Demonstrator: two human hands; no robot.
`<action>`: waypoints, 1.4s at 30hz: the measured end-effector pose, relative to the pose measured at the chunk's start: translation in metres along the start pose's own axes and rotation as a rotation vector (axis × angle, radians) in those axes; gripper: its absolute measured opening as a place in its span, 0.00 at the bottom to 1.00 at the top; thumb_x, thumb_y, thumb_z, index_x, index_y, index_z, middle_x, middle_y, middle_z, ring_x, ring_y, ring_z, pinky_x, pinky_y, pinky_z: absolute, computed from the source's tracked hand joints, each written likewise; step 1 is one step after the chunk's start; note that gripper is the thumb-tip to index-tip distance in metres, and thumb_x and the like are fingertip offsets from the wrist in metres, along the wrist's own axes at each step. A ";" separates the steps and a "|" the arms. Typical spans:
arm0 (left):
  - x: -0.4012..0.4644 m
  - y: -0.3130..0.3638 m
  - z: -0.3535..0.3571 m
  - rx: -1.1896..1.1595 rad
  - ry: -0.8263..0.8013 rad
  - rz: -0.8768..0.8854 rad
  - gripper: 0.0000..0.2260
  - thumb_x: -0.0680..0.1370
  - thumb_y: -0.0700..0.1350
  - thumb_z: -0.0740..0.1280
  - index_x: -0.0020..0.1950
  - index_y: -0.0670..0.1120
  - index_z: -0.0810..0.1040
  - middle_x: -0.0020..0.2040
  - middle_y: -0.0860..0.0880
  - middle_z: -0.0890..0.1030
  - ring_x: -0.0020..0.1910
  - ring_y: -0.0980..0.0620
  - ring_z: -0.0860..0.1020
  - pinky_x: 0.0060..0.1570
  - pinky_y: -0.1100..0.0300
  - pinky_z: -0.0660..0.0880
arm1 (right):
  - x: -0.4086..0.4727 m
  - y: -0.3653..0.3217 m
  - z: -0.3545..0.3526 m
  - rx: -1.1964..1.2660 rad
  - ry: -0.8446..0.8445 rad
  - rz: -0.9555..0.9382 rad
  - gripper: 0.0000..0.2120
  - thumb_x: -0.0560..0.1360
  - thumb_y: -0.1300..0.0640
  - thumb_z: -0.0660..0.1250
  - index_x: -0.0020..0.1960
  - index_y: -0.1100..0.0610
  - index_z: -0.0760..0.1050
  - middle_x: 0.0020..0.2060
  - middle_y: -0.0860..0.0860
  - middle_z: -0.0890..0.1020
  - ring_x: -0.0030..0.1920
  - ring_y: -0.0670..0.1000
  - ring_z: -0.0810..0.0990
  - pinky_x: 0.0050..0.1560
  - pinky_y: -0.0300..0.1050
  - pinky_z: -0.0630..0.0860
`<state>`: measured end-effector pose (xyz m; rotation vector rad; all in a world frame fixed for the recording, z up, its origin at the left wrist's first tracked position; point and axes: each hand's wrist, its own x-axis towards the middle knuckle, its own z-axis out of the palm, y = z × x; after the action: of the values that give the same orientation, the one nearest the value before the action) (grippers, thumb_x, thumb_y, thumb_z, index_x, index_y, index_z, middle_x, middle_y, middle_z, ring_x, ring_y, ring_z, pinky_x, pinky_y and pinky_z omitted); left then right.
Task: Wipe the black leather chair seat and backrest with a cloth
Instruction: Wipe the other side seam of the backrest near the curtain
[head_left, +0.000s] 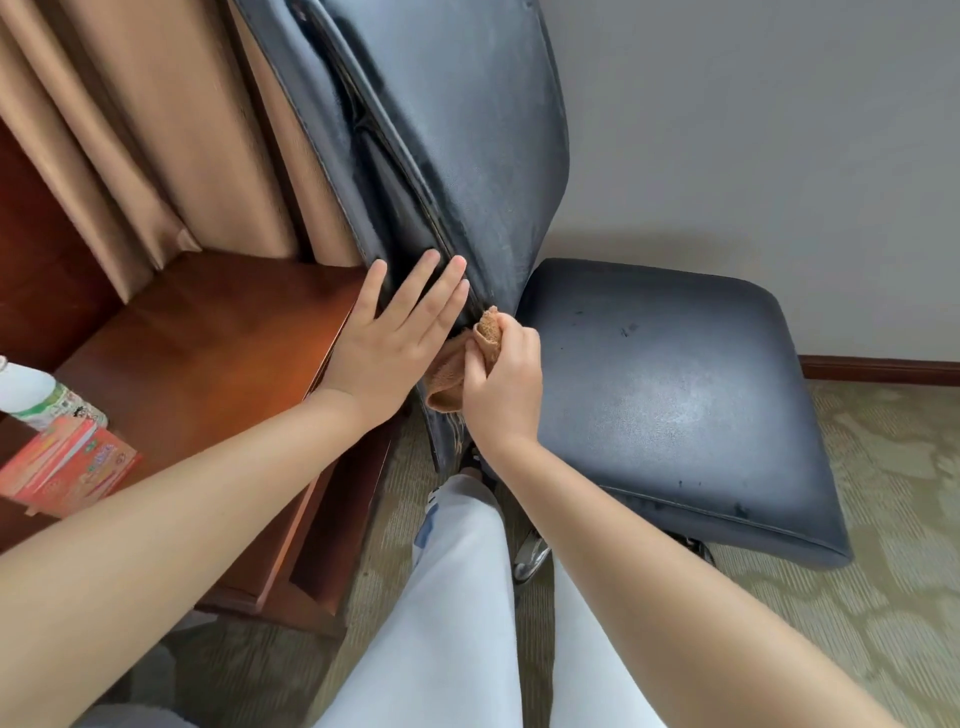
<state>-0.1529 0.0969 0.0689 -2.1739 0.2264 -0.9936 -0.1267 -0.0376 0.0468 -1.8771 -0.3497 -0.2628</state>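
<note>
The left hand (387, 343) is laid flat, fingers straight, against the lower edge of the black backrest (457, 156). A brown cloth (467, 358), bunched in the gripping right hand (501, 387), is held just beside it, where backrest meets seat (675, 395).

I see both bare forearms reaching forward from the lower corners, converging near the middle. My left hand (387, 338) lies flat, fingers straight and slightly spread, palm pressed forward. My right hand (501, 387) sits just beside it, fingers curled in a tight grip, wrist bent slightly, knuckles facing me.
</note>
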 end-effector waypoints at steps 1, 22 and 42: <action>-0.002 0.000 0.002 -0.016 0.007 0.000 0.21 0.83 0.38 0.45 0.76 0.41 0.58 0.76 0.43 0.58 0.74 0.43 0.61 0.71 0.40 0.53 | 0.000 0.002 0.002 -0.002 0.015 -0.004 0.14 0.79 0.57 0.62 0.64 0.59 0.72 0.54 0.53 0.73 0.46 0.39 0.69 0.48 0.24 0.63; -0.017 0.009 0.035 -0.108 0.081 -0.092 0.21 0.82 0.35 0.47 0.75 0.41 0.60 0.74 0.46 0.61 0.72 0.47 0.63 0.71 0.42 0.50 | -0.016 0.038 0.063 0.308 -0.122 0.903 0.17 0.81 0.60 0.56 0.69 0.60 0.68 0.63 0.58 0.74 0.63 0.56 0.74 0.60 0.40 0.68; -0.019 -0.014 0.023 -0.143 0.056 0.081 0.19 0.83 0.38 0.49 0.74 0.41 0.63 0.75 0.46 0.66 0.73 0.49 0.65 0.72 0.43 0.52 | -0.031 0.010 0.052 0.230 -0.076 0.206 0.17 0.78 0.63 0.63 0.66 0.57 0.74 0.59 0.46 0.74 0.59 0.40 0.71 0.62 0.32 0.65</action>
<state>-0.1514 0.1283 0.0569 -2.2477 0.4196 -1.0206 -0.1517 0.0054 0.0100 -1.6830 -0.2255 -0.0105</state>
